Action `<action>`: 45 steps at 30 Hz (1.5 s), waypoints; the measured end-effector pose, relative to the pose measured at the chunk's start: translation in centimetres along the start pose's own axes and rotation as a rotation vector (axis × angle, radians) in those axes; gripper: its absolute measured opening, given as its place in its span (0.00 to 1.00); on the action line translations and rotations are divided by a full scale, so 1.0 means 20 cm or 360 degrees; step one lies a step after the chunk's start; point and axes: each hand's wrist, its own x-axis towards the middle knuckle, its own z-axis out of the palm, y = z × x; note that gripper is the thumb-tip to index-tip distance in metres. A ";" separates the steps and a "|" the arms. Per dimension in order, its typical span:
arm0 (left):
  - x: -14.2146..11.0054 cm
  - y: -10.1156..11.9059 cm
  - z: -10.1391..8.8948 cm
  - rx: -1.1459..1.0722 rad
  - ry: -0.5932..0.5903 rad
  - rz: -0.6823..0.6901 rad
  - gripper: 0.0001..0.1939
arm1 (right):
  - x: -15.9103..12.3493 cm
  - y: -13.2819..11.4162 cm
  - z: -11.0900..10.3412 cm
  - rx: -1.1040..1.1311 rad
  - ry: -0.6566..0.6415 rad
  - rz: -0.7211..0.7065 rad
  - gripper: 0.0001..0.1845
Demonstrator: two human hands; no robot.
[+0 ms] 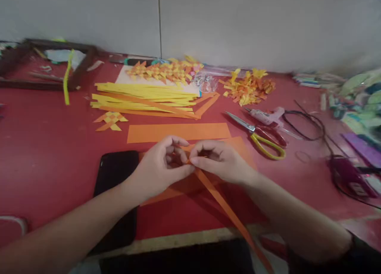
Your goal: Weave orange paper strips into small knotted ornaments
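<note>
An orange paper strip (224,205) runs from my fingertips down past the table's front edge. My left hand (165,163) pinches its upper end between thumb and fingers. Close against it, my right hand (218,161) pinches the same end, and the fingertips of both hands nearly touch. The fingers partly hide the pinched end. Beneath my hands lie orange paper sheets (242,149), with a wide orange paper piece (178,132) just beyond. A black phone-like slab (116,170) lies under my left forearm.
Yellow strips (143,89) are piled behind, beside a woven paper fish (110,120). More woven fish (166,70) and a heap of paper scraps (248,87) lie near the wall. Scissors (253,131), a glue gun (266,116) and its dark cord (320,125) are at right; a dark frame (86,65) at left.
</note>
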 end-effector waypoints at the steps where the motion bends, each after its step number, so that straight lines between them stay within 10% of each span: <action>1: 0.00 0.00 0.00 -0.0019 -0.0011 0.0005 0.22 | 0.00 0.00 0.00 0.0005 0.0007 0.0018 0.06; 28: -0.02 0.00 0.00 -0.0182 -0.0103 0.0233 0.12 | -0.01 0.00 0.01 0.0103 0.0022 -0.0211 0.05; 45: 0.00 0.03 -0.01 -0.0104 0.0162 0.0500 0.12 | 0.00 -0.01 0.00 0.0087 0.0109 -0.0166 0.04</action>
